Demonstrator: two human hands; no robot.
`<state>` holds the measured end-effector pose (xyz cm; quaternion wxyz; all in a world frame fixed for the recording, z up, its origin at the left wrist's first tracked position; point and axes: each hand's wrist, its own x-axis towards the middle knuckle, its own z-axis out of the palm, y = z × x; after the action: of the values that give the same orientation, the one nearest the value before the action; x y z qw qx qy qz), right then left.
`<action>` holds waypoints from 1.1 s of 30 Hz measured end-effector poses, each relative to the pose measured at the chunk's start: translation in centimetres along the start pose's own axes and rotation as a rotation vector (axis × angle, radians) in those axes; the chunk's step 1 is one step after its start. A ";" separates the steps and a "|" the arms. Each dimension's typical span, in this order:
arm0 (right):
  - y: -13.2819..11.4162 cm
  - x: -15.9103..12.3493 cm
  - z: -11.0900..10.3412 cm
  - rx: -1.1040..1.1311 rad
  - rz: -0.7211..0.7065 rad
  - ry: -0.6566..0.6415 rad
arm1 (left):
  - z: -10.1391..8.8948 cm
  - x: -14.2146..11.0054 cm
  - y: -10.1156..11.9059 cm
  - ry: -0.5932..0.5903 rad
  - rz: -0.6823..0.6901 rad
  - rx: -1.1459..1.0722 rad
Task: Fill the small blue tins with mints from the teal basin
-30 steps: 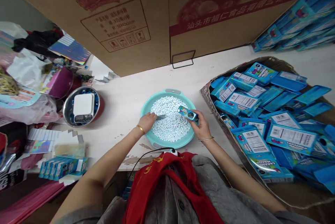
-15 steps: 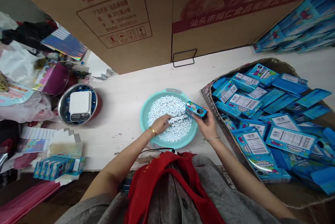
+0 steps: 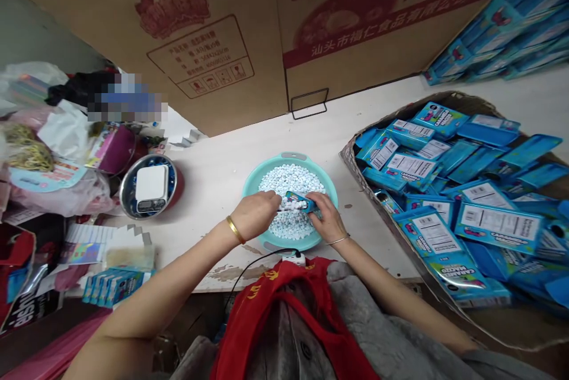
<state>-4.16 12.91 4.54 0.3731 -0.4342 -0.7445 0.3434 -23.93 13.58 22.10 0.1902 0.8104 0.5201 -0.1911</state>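
Observation:
A turquoise basin (image 3: pixel 249 181) filled with small white candies (image 3: pixel 288 175) stands on the table in front of me. My left hand (image 3: pixel 255 214), wearing a gold bangle, is closed above the basin's left side. It grips what looks like a small scoop (image 3: pixel 290 207) heaped with candies, its handle hidden by the fingers. My right hand (image 3: pixel 328 217), with a thin bangle, is wrapped around the end of a small blue candy box (image 3: pixel 297 195) over the basin. The heaped candies lie right against the box's near side.
A carton tray (image 3: pixel 355 157) of blue boxes stands to the right, with more blue boxes (image 3: pixel 484 36) stacked behind. A large cardboard carton (image 3: pixel 213 113) lines the back. At left are a metal bowl (image 3: pixel 127 205) bearing a white scale (image 3: pixel 151 184), and several blue boxes (image 3: pixel 111 288).
My left hand has lifted out of the candies, bringing a heaped load up to the box. My right hand has moved the box left over the basin and turned it. The view has shifted slightly.

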 end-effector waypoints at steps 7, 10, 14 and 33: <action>-0.2 -0.4 0.6 0.037 -0.012 0.013 | -3.1 -0.7 4.5 0.005 -0.010 0.198; 0.4 -0.4 -0.1 0.042 0.001 0.050 | -1.7 -0.4 2.3 0.102 -0.048 0.168; 1.5 -0.2 -1.4 0.074 0.080 0.155 | 4.5 2.2 -3.9 0.168 -0.236 0.065; 3.0 0.9 -3.0 0.272 0.350 0.290 | 14.5 8.0 -3.5 0.241 0.073 -0.657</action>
<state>-0.76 15.40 3.74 0.4657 -0.5469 -0.5437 0.4340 -25.64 13.76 5.29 0.3848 0.7408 0.5431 0.0903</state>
